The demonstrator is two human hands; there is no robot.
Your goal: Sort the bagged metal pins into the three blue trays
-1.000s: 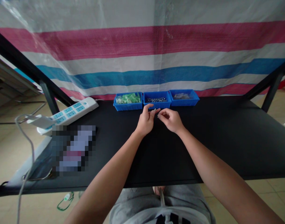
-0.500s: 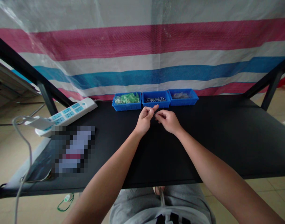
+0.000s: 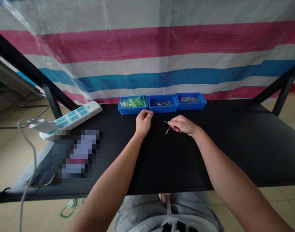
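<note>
My right hand (image 3: 182, 124) is closed, pinching thin metal pins (image 3: 168, 130) over the black table. One pin points left; another slants down with a thicker, pale tip. Whether they are screws or rivets I cannot tell. My left hand (image 3: 143, 122) is closed, thumb against fingers, just in front of the blue bins; anything between its fingertips is hidden. Behind the hands, the middle blue bin (image 3: 163, 109) holds several loose silvery metal pieces (image 3: 162, 103). The left blue bin (image 3: 132, 111) holds green and clear plastic packets (image 3: 135, 101).
The right blue bin (image 3: 192, 106) holds small clear packets (image 3: 188, 99). At left lie a white power strip (image 3: 73, 117) with a plugged-in cable and a pixelated flat object (image 3: 79, 154). A striped tarp (image 3: 137, 48) hangs behind the black table (image 3: 234, 141).
My hands were together by the middle bin and have moved apart, the left one leftward, the right one rightward. The metal pins now show clearly in my right hand.
</note>
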